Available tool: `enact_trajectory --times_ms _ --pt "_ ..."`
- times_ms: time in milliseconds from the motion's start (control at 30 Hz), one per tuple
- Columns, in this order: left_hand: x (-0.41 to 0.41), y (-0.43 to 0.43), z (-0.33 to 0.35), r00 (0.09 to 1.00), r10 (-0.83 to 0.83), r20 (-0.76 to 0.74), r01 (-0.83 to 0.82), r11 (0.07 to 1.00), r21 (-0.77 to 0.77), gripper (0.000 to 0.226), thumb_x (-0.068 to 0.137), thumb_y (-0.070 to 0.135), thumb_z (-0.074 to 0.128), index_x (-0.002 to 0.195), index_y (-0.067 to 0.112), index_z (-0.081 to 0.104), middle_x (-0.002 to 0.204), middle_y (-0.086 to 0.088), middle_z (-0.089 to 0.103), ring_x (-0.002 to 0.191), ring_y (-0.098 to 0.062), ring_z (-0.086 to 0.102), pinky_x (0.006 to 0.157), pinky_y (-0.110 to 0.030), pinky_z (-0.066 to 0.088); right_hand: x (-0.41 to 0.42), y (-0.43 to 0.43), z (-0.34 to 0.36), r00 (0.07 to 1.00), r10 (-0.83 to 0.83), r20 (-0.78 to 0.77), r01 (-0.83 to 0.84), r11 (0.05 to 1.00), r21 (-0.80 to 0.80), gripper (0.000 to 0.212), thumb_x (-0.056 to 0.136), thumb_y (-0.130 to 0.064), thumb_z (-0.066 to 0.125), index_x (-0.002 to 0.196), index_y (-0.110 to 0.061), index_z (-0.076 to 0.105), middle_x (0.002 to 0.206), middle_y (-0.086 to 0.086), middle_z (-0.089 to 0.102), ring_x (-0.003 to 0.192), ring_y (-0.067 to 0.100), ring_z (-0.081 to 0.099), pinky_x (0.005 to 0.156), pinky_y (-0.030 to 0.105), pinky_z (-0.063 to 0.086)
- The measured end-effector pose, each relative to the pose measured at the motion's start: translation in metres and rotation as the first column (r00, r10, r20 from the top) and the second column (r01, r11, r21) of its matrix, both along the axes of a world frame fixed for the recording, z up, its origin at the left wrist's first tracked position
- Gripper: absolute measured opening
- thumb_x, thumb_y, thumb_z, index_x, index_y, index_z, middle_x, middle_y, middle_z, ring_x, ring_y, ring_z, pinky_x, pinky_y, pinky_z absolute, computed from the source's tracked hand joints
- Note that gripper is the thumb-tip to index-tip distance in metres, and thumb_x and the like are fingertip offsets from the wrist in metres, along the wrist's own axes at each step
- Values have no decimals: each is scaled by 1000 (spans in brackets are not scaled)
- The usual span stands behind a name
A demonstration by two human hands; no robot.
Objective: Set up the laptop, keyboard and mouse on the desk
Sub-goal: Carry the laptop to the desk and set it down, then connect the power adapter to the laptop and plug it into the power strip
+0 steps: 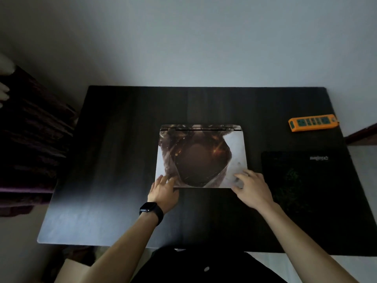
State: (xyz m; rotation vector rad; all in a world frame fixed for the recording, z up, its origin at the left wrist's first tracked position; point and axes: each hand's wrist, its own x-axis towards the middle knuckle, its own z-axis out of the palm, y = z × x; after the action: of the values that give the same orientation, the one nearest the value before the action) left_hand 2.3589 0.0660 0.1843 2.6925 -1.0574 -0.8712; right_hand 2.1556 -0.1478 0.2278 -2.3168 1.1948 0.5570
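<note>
A closed laptop (201,156) with a brown and white picture on its lid lies flat in the middle of the black desk (114,160). My left hand (165,189), with a black watch on the wrist, rests on the lid's near left corner with fingers spread. My right hand (252,185) touches the near right corner, fingers lying over the lid edge. A black mouse pad (304,180) lies to the right of the laptop. I see no keyboard or mouse.
An orange power strip (313,122) with green sockets sits at the desk's far right. A dark purple cloth-covered piece of furniture (30,144) stands left of the desk. A pale wall runs behind the desk's far edge.
</note>
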Motion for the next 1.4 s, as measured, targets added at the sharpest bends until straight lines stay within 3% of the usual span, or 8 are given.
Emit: enact_trajectory --times_ms 133,433,767,867,1100,1233,1400 --pt "-23 3 33 997 72 25 -68 991 -116 49 89 35 50 138 26 51 141 -1 51 132 -24 42 111 -38 36 -2 9 36 977 113 181 -101 992 -76 45 96 -46 54 139 -35 55 153 -6 43 140 24 33 110 39 39" --pt "-83 53 95 923 355 151 -306 911 -277 48 92 37 50 140 33 48 142 5 52 133 -20 44 109 -36 39 -13 47 82 798 386 463 -342 922 -180 38 96 -41 58 133 -32 62 138 -11 57 131 14 43 108 31 37" --pt "-174 195 134 679 695 236 -597 710 -373 44 93 35 55 136 32 53 132 5 59 122 -19 51 98 -35 47 -13 166 98 507 585 633 -636 750 -184 33 94 -36 61 126 -30 68 127 -10 65 122 14 53 105 31 43" --pt "-201 249 134 578 777 249 -685 628 -369 43 92 37 54 134 32 55 131 6 59 121 -18 52 97 -33 45 -8 215 100 447 625 640 -717 679 -162 32 94 -36 61 126 -31 68 126 -14 64 121 10 51 102 22 38" --pt "-270 385 120 354 910 216 -852 408 -327 46 91 35 54 136 29 54 133 3 59 122 -19 52 100 -31 44 -6 344 94 302 724 620 -882 459 -107 34 93 -40 61 126 -38 65 123 -20 63 121 6 47 103 22 39" --pt "-303 456 103 274 946 173 -913 312 -262 46 90 35 53 136 31 53 134 3 57 121 -20 52 98 -32 45 -14 414 89 267 767 583 -922 380 -78 36 95 -39 59 130 -36 62 128 -19 61 126 7 46 106 23 35" --pt "-318 536 88 249 954 165 -939 280 -200 45 91 38 50 136 32 52 132 4 57 119 -21 53 95 -34 47 -15 488 81 236 811 535 -947 316 -62 38 95 -39 59 133 -33 61 129 -18 60 126 9 45 103 20 32"
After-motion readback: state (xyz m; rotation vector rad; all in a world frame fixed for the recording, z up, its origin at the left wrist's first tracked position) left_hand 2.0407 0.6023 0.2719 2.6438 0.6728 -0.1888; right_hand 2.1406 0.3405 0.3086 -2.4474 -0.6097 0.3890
